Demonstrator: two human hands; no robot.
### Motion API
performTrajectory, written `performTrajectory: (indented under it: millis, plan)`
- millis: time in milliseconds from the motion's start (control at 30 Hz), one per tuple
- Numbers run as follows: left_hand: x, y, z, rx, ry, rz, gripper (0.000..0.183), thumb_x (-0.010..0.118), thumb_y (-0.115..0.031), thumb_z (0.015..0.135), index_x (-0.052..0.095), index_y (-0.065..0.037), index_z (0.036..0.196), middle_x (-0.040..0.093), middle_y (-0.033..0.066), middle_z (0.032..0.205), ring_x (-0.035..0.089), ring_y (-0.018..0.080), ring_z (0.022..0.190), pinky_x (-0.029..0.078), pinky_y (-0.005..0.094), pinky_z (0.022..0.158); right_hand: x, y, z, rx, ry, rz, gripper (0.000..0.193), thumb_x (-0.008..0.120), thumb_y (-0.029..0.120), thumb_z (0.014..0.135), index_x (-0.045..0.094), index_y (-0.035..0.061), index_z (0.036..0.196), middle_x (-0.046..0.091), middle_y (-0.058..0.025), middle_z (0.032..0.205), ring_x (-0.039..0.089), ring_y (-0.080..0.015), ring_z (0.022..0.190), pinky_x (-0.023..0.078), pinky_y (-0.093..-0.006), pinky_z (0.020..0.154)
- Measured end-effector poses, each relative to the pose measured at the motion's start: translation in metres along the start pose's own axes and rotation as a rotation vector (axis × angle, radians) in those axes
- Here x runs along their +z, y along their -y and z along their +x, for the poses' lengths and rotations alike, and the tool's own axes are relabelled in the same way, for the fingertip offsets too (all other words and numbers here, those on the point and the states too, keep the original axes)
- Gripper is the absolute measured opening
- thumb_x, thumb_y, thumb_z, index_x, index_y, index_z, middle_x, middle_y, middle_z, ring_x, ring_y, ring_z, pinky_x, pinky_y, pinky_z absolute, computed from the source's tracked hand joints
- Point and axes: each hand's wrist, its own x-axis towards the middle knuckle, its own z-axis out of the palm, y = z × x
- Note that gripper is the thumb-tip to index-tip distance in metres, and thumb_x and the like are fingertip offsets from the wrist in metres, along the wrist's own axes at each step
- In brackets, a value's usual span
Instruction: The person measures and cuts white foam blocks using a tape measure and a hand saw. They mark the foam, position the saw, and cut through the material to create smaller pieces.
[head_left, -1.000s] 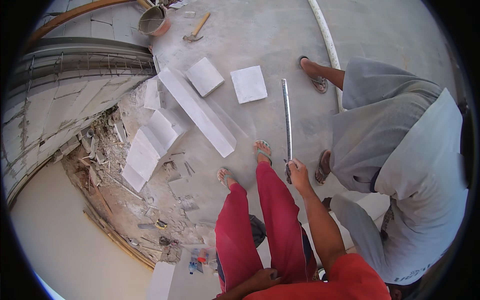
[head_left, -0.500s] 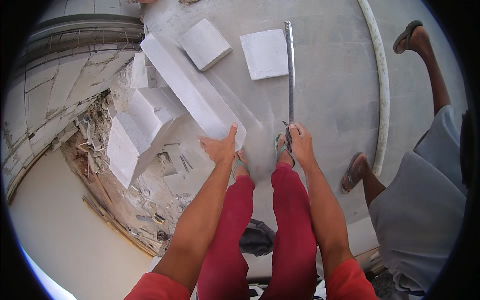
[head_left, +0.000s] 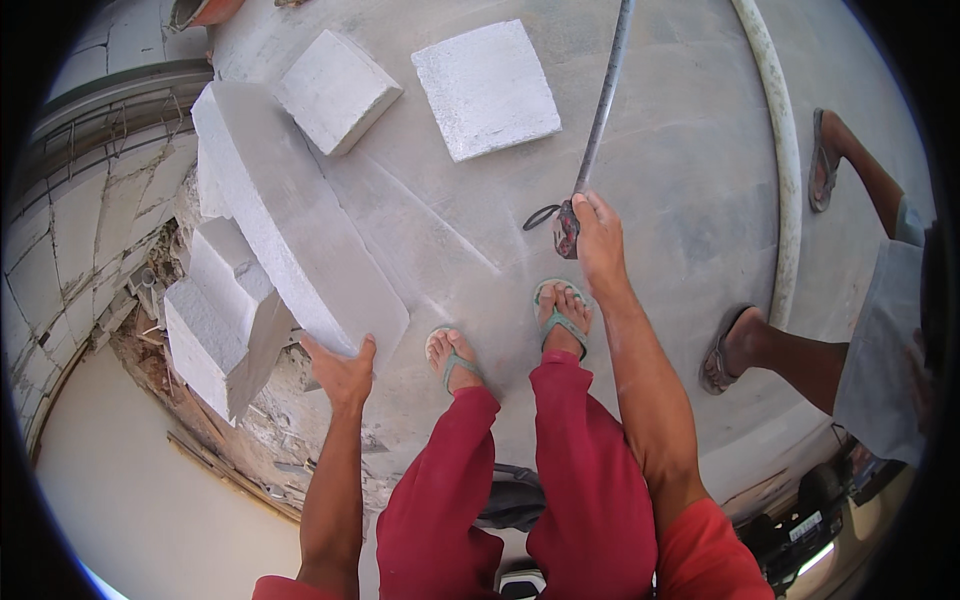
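Note:
My right hand (head_left: 601, 240) is closed around a tape measure (head_left: 566, 232) with a dark case and a wrist loop. Its metal blade (head_left: 608, 90) stretches away from me over the floor, past the top of the picture. At the near end of a long white lightweight block (head_left: 300, 220), my left hand (head_left: 343, 374) grips with thumb and fingers on either side of the corner. The block lies slanting, its far end to the left. Beneath and left of it are notched white block pieces (head_left: 215, 310). Two squarish cut blocks, one left (head_left: 335, 90) and one right (head_left: 487, 88), lie beyond.
A pale hose or pipe (head_left: 785, 170) curves along the floor on the right. Past it stands another person in sandals (head_left: 727, 350) and grey clothing (head_left: 885, 340). Rubble (head_left: 155, 340) and a block wall (head_left: 60, 250) line the left. My sandalled feet (head_left: 562, 315) are between my hands.
Both hands have moved apart, the left one nearer to me and leftward along with the view. The tape measure has tilted and its case shows more. The other person's feet have shifted slightly.

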Motion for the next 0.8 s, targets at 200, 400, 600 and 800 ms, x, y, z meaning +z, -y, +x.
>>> performTrajectory:
  millis: [200,400,600,800]
  plan:
    - [-0.014,-0.031,-0.008,0.204,-0.149,0.194,0.12,0.09,-0.021,0.08,0.016,0.007,0.17,0.025,0.0411,0.166,0.025,0.0559,0.155,0.032,0.0634,0.126,-0.018,0.012,0.047,-0.014,-0.03,0.057,0.028,0.055,0.027,0.113,0.069,0.0039,0.106,0.072,-0.0042,0.087,0.064,-0.009,0.07,0.051,-0.03,0.056]
    - [0.023,-0.183,0.074,0.955,-0.057,0.019,0.099,0.088,-0.018,0.084,0.035,-0.003,0.167,0.043,0.0305,0.162,0.038,0.048,0.154,0.032,0.0587,0.127,-0.043,0.038,0.083,-0.091,-0.035,-0.17,0.029,0.054,0.022,0.111,0.066,0.0039,0.092,0.063,-0.0024,0.075,0.057,-0.0106,0.061,0.048,-0.032,0.055]
    - [0.072,-0.39,0.213,1.12,0.085,0.302,0.117,0.102,-0.05,0.067,0.045,0.004,0.153,0.053,0.0288,0.153,0.044,0.0431,0.152,0.037,0.0579,0.123,-0.042,0.058,0.102,-0.171,0.046,-0.159,0.029,0.054,0.022,0.11,0.065,0.0023,0.092,0.061,-0.0024,0.074,0.057,-0.0115,0.064,0.047,-0.033,0.057]
    - [0.073,-0.376,0.183,1.067,0.122,0.285,0.106,0.105,-0.051,0.059,0.054,0.002,0.134,0.064,0.0211,0.132,0.057,0.0383,0.131,0.045,0.0489,0.11,-0.074,0.057,0.078,-0.253,-0.068,-0.306,0.03,0.056,0.025,0.11,0.065,0.0028,0.091,0.061,-0.0021,0.075,0.057,-0.0117,0.065,0.047,-0.0338,0.058]
